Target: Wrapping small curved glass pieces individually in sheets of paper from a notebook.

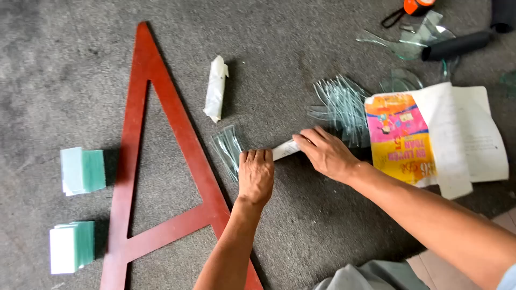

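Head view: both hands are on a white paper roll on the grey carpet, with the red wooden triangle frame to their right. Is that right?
Not quite. In the head view the red wooden triangle frame lies to the left of the hands, not the right. The rest holds: the left hand and the right hand both rest on the white paper roll on the grey carpet.

Two glass stacks (82,171), two paper-wrapped bundles (215,88)

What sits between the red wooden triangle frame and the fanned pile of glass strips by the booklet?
In the head view: a paper-wrapped roll, a smaller glass stack, and both hands, left and right, on a paper bundle.
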